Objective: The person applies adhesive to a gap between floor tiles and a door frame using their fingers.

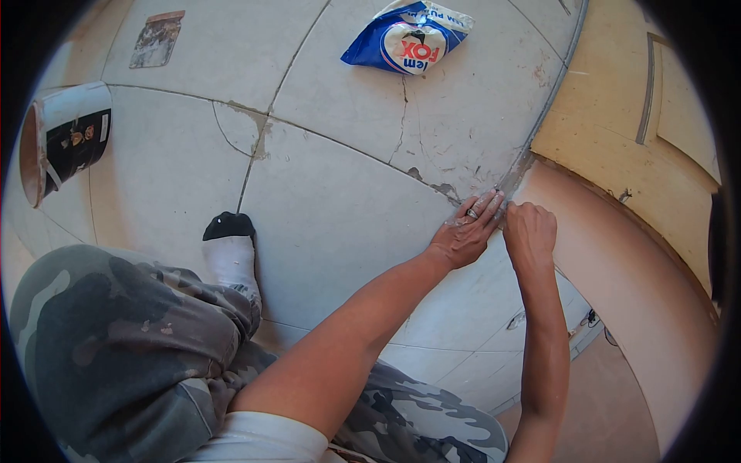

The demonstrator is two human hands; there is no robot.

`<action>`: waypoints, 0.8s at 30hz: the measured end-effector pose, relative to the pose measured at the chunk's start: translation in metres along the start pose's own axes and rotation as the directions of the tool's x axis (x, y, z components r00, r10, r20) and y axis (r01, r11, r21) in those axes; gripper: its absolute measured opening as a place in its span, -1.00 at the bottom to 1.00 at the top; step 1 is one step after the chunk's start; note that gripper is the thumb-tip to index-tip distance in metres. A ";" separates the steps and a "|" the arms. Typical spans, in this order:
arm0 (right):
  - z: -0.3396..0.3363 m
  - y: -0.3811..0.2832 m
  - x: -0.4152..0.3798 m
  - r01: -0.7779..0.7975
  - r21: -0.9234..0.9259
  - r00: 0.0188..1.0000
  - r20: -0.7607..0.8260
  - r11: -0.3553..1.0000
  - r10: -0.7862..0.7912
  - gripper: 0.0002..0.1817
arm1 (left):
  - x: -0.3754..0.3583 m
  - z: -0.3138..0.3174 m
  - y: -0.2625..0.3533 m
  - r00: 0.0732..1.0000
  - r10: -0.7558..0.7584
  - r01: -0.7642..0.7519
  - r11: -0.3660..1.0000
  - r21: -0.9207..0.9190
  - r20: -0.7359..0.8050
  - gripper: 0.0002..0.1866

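By the edge of the pale floor [347, 224], where it meets a pink wall [602, 247], two bare hands work close together. The left hand [465, 234] lies low with its fingers stretched out, and they have white smears on them. One finger wears a ring [472, 213]. The right hand [530, 231] is curled up just beside those fingertips. You cannot tell if it is holding something small. Right by the left fingertips is a wet-looking grey strip [512, 177], down in the corner between the floor and the wall. A yellow wooden panel [610, 85] is on the far side of it.

Well away from the hands, a blue and white bag [409, 38] lies on the floor, with "FOX" on it in red, upside down. Over to the left is a flat, dirty grey plate [157, 40]. Below that is a white bucket [77, 131] with a black label. Its open end faces left, and you cannot tell if it stands or lies. One foot wears a white sock [230, 255] with a black toe.
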State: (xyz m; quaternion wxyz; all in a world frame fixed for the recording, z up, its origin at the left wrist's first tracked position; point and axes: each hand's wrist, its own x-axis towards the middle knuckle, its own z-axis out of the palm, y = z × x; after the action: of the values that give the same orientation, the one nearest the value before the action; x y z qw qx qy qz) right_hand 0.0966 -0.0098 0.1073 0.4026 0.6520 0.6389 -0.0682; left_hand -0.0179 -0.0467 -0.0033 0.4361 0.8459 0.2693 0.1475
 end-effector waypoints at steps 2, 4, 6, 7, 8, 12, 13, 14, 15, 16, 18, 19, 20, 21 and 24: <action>-0.002 -0.001 -0.006 -0.057 0.022 0.987 -0.151 0.998 0.060 -0.81 | -0.001 0.002 0.001 1.000 0.002 -0.002 1.000 0.000 0.004 -0.40; 0.015 -0.001 0.000 -0.075 -0.011 0.983 -0.171 0.997 0.072 -0.81 | 0.000 0.007 0.001 1.000 -0.007 0.007 0.997 0.083 -0.008 -0.38; 0.021 -0.002 0.002 -0.090 -0.040 0.977 -0.198 0.995 0.080 -0.81 | -0.001 0.008 0.000 1.000 0.003 -0.002 0.997 0.071 -0.023 -0.39; 0.021 -0.002 0.003 -0.073 -0.044 0.986 -0.153 0.996 0.066 -0.81 | -0.001 0.008 0.000 0.999 0.005 -0.003 0.998 0.058 -0.043 -0.39; 0.020 -0.003 0.004 -0.054 -0.050 0.993 -0.108 0.997 0.048 -0.81 | -0.001 0.007 -0.001 0.999 0.007 -0.004 0.998 0.061 -0.046 -0.39; -0.015 0.002 0.007 -0.031 0.105 0.999 0.040 0.994 0.027 -0.83 | 0.000 0.000 0.000 1.000 -0.010 0.010 1.000 0.020 0.006 -0.44; -0.022 0.000 0.014 -0.056 0.287 0.989 -0.112 0.956 0.092 -0.79 | 0.000 -0.002 0.001 0.998 -0.021 0.023 0.999 -0.026 0.060 -0.45; -0.028 0.000 0.021 -0.052 0.459 0.951 -0.248 0.887 0.185 -0.71 | -0.001 -0.005 0.003 0.998 0.000 0.002 1.000 -0.022 0.060 -0.45; -0.027 0.000 0.036 0.020 0.645 0.916 -0.318 0.764 0.244 -0.63 | -0.001 -0.007 0.004 0.996 -0.020 0.022 1.000 -0.021 0.092 -0.47; -0.027 -0.001 0.055 0.119 0.787 0.872 -0.375 0.606 0.315 -0.54 | 0.000 -0.009 0.006 0.991 -0.041 0.043 0.999 -0.016 0.124 -0.48; -0.050 -0.012 0.087 -0.035 0.999 0.931 0.035 -0.005 0.363 -0.44 | 0.001 -0.004 0.006 0.997 -0.021 0.020 1.000 0.023 0.068 -0.50; -0.053 -0.019 0.106 0.009 0.987 0.928 0.053 -0.163 0.370 -0.37 | 0.001 -0.003 0.006 1.000 -0.021 0.020 0.998 0.051 0.011 -0.51; -0.054 -0.027 0.124 0.056 0.947 0.926 0.069 -0.316 0.371 -0.31 | 0.005 -0.017 0.010 1.000 -0.002 0.001 0.998 0.059 0.012 -0.51; -0.060 -0.035 0.138 0.070 0.946 0.920 0.062 -0.317 0.388 -0.31 | 0.010 -0.043 0.017 0.970 -0.095 0.113 0.991 -0.067 0.224 -0.52; -0.083 -0.050 0.173 0.181 0.873 0.852 0.091 -0.453 0.516 -0.21 | -0.002 -0.015 0.010 0.964 -0.056 0.020 0.990 0.138 0.259 -0.57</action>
State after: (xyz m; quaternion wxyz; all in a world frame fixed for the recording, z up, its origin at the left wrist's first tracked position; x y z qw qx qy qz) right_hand 0.0473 0.1691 0.0367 -0.4723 0.7743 0.2197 -0.3592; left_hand -0.0236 -0.0429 0.0131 0.4128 0.8800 0.2348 0.0077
